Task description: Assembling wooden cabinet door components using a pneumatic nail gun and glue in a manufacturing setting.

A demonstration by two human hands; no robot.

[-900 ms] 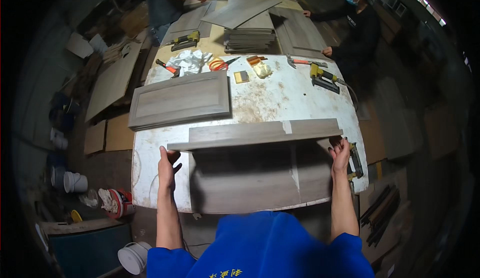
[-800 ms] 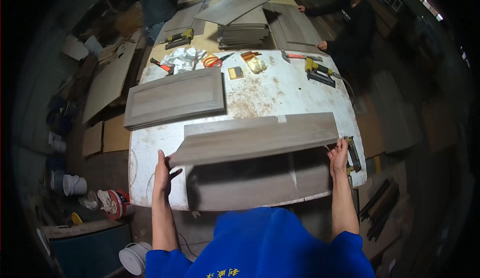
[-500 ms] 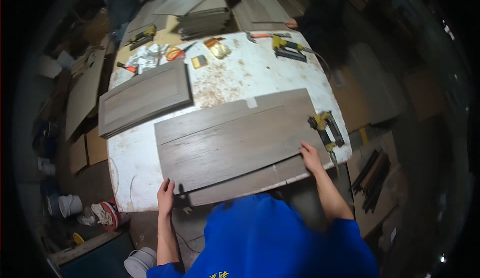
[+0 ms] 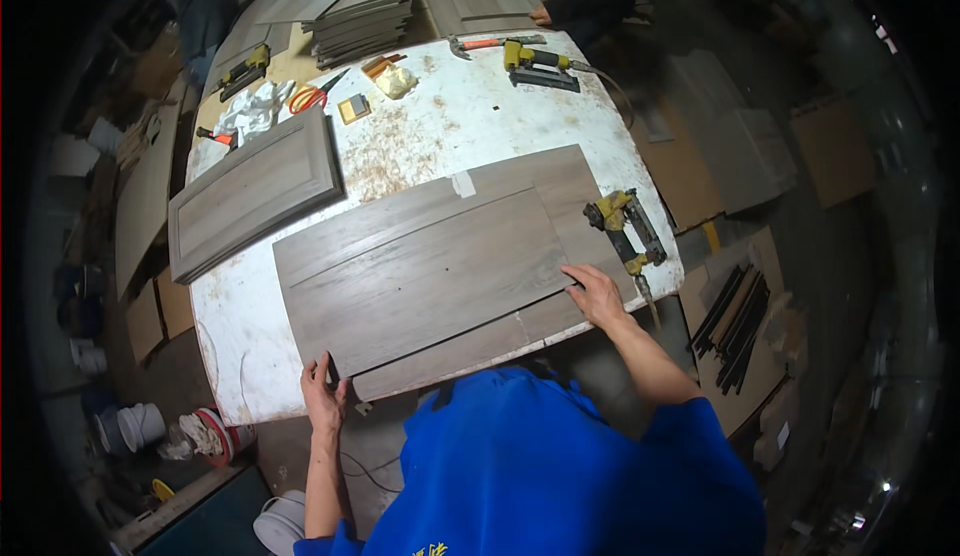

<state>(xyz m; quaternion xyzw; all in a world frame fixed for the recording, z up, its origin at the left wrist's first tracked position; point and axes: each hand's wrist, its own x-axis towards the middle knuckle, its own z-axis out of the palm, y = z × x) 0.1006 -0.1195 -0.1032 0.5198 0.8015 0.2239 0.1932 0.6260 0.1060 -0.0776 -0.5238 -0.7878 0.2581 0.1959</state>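
While the grey wood-grain panel [image 4: 425, 271] lies flat on the white, stained desk [image 4: 430, 131], both hands are at its near edge. The left hand [image 4: 323, 394] grips the near left corner, fingers curled onto the top face where the panel overhangs the desk's edge. The right hand [image 4: 597, 294] lies spread and flat, palm down, on the near right part of the board, clamped on nothing. A second grey sheet seems to lie under the top one, showing as a strip along the near and right sides, though how far they overlap cannot be told.

To do the step well, the judgement is that the person should keep the flat hand pressing down so the sheets do not skate, square the edges with the gripping hand, and bring the overhang back over the desk.

Just beyond the right hand's fingertips lies a yellow nail gun [image 4: 625, 231], its hose trailing off the edge; it sits close enough to be knocked. Beyond the left hand, well apart, rests a framed cabinet door [image 4: 250, 194]. Farther off are a white rag [image 4: 250, 106], orange-handled scissors [image 4: 312, 96], a hammer [image 4: 490, 44] and a second nail gun [image 4: 535, 61].

Down on the floor to the left of the left hand stand white buckets [image 4: 135, 424]; their contents are too small to tell.
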